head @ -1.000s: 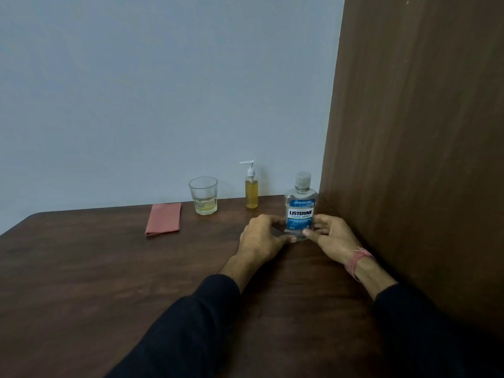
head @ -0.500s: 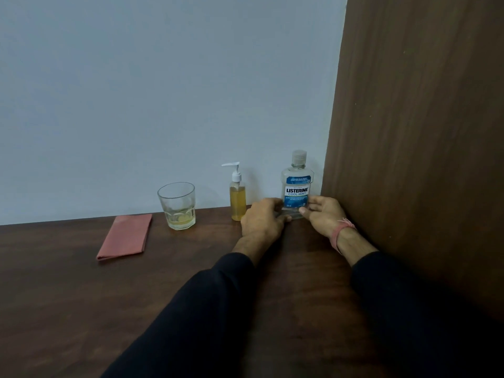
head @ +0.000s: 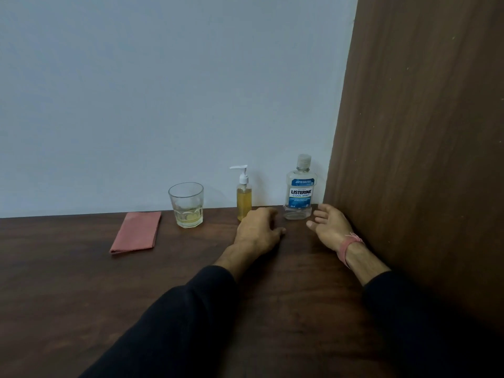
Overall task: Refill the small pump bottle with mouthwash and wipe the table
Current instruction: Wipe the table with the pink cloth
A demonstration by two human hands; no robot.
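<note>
Dark wooden surface [head: 81,296] against a pale wall: my left hand [head: 257,230] and right hand [head: 328,225] flank the mouthwash bottle [head: 300,189], each grip loose, holding nothing. A careless reach could topple the pump bottle [head: 243,197] beside it.

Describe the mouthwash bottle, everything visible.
The mouthwash bottle is clear plastic with a blue and white Listerine Cool Mint label and a pale ribbed cap, screwed on. It looks nearly empty. It stands upright on the table in the back corner, beside the wooden panel. Neither hand touches it.
</note>
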